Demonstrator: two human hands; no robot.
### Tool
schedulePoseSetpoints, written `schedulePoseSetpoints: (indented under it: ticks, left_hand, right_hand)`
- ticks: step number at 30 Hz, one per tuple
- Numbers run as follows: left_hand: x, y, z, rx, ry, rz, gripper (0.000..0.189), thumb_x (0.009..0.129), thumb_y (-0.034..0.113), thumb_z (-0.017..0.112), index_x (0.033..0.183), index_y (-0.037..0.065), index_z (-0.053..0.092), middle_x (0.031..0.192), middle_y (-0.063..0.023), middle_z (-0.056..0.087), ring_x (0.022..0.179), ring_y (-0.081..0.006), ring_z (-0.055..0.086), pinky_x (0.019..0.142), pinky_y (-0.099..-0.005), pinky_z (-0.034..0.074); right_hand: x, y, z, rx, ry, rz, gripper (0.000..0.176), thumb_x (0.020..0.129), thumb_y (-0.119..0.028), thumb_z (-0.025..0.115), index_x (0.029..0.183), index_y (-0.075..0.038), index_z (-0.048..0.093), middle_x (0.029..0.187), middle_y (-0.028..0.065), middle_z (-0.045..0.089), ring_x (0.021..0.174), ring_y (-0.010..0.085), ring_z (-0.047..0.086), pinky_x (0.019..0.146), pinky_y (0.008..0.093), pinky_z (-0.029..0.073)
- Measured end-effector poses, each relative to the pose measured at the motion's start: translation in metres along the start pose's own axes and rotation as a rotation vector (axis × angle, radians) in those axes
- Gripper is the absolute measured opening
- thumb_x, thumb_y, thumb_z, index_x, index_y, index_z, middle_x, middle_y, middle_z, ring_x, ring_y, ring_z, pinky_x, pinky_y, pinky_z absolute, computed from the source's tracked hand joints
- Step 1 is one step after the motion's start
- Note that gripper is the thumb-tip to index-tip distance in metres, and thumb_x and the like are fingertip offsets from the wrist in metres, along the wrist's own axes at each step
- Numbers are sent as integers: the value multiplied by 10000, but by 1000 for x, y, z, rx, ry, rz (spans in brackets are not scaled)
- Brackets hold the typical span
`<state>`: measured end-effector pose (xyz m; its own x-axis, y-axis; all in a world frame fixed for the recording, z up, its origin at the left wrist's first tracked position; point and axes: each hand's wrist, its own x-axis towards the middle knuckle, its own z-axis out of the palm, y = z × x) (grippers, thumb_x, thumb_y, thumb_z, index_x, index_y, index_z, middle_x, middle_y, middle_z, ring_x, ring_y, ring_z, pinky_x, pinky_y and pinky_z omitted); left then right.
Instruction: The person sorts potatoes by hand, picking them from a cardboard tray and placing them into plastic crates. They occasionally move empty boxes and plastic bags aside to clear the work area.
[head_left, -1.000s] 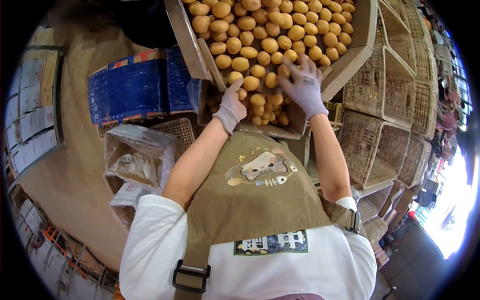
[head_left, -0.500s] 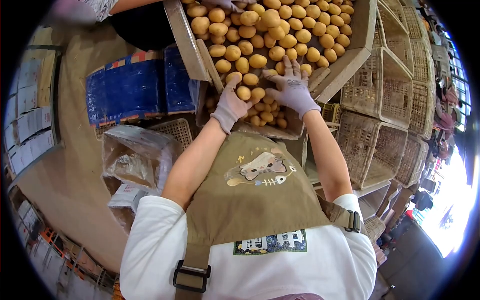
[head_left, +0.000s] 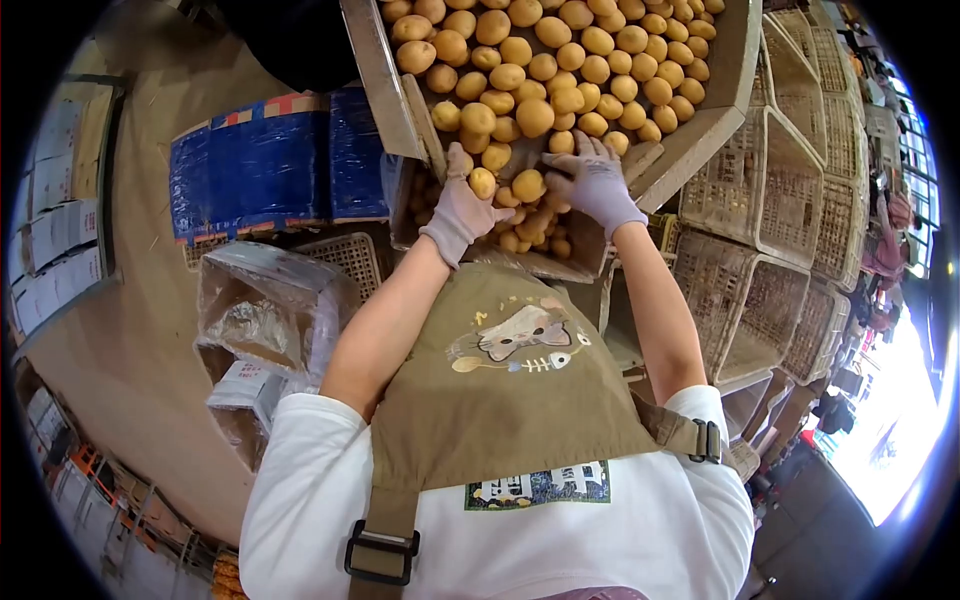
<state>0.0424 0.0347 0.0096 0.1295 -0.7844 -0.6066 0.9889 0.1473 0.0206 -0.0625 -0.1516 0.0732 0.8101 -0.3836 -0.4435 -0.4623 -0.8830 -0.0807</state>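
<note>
Many round yellow-brown potatoes point(head_left: 535, 118) lie on a wooden-sided sorting table point(head_left: 693, 150), narrowing toward me. My left hand point(head_left: 460, 212), in a pale glove, is at the left of the narrow outlet. Its thumb and fingers are apart, and a potato point(head_left: 482, 183) rests against them. My right hand point(head_left: 597, 186), gloved too, is on the opposite side with fingers spread over the table's edge, touching the nearest potatoes. Between the hands, another potato point(head_left: 528, 186) is at the outlet. Below it, a container point(head_left: 560, 266) holds more potatoes, partly hidden by my hands.
Stacked plastic crates point(head_left: 745, 275) stand close on the right. Left of the table are blue-wrapped boxes point(head_left: 250, 170), a plastic-lined box point(head_left: 265, 310) and a mesh crate point(head_left: 345, 258). White cartons point(head_left: 60, 240) are piled farther left.
Potatoes have shifted toward the outlet between my hands, and some appear blurred over the container. My right hand has lowered slightly. Another person's gloved hand and arm have left the top of the view.
</note>
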Motion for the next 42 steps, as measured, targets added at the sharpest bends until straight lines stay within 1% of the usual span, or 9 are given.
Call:
schedulePoseSetpoints:
  ticks: [4, 10, 11, 16, 20, 27, 31, 35, 42]
  left_hand:
    - [3, -7, 8, 37, 136, 40, 795, 922, 778, 325, 1527, 262, 341, 1560, -6, 386, 1446, -320, 354, 1122, -746, 125]
    - [14, -9, -5, -32, -59, 14, 809, 931, 744, 329, 1540, 213, 304, 1580, -66, 348, 1448, -334, 350, 1139, -697, 197]
    - [10, -10, 4, -26, 19, 34, 858, 917, 765, 345, 1552, 192, 274, 1605, -83, 296, 1491, -331, 264, 1151, -663, 225]
    - [7, -13, 14, -153, 111, 87, 913, 895, 794, 369, 1574, 201, 231, 1634, -92, 223, 1527, -354, 124, 1169, -675, 151]
    - [12, -13, 6, -188, 20, 56, 864, 899, 803, 337, 1563, 255, 274, 1608, -66, 299, 1491, -386, 229, 1164, -682, 100]
    - [14, -17, 8, -122, 29, 82, 864, 873, 835, 328, 1525, 269, 362, 1595, -24, 347, 1468, -341, 303, 1124, -698, 207]
    - [14, -15, 10, -143, 33, 57, 867, 856, 836, 382, 1512, 270, 379, 1570, -40, 383, 1434, -360, 356, 1095, -713, 263]
    - [22, -15, -2, -231, 46, 15, 834, 887, 798, 372, 1530, 268, 346, 1581, -44, 361, 1470, -354, 305, 1149, -712, 127]
    - [14, -16, 6, -70, -2, 78, 878, 885, 790, 378, 1532, 198, 331, 1564, -106, 341, 1440, -356, 337, 1105, -709, 298]
  right_hand:
    - [3, -4, 1, 192, 615, 123, 305, 854, -385, 648, 1111, -255, 748, 1434, 156, 536, 1333, 365, 480, 1141, 486, 324]
    - [26, 11, -52, 302, 197, 158, 290, 889, -298, 618, 1127, -143, 678, 1138, 151, 685, 1059, 341, 645, 927, 454, 494]
    - [42, 14, -52, 231, 484, 32, 234, 900, -241, 600, 1090, -119, 660, 1009, 133, 699, 958, 339, 663, 819, 447, 524]
    - [132, -5, -87, -161, 522, 73, 446, 923, -152, 557, 1367, -158, 511, 1428, 125, 536, 1204, 339, 616, 941, 512, 513]
    - [160, -12, -121, -157, 60, 216, 444, 949, -398, 540, 1339, -185, 520, 1243, 153, 652, 1170, 303, 631, 908, 492, 527]
    - [110, 23, -79, 313, 595, 65, 528, 839, -475, 672, 1287, -215, 571, 1189, 164, 627, 1027, 330, 665, 846, 421, 533]
    - [37, 74, -130, 20, 988, -539, 411, 783, -277, 775, 1151, -143, 653, 1085, 139, 650, 879, 317, 661, 806, 417, 543]
    - [2, 172, -145, -38, 1099, 401, 422, 793, -131, 762, 1192, -101, 629, 996, 115, 694, 860, 265, 679, 817, 392, 568]
    - [-32, 49, -51, 61, 673, -149, 573, 803, -209, 729, 1347, -158, 557, 1250, 120, 604, 1135, 322, 602, 1064, 506, 403]
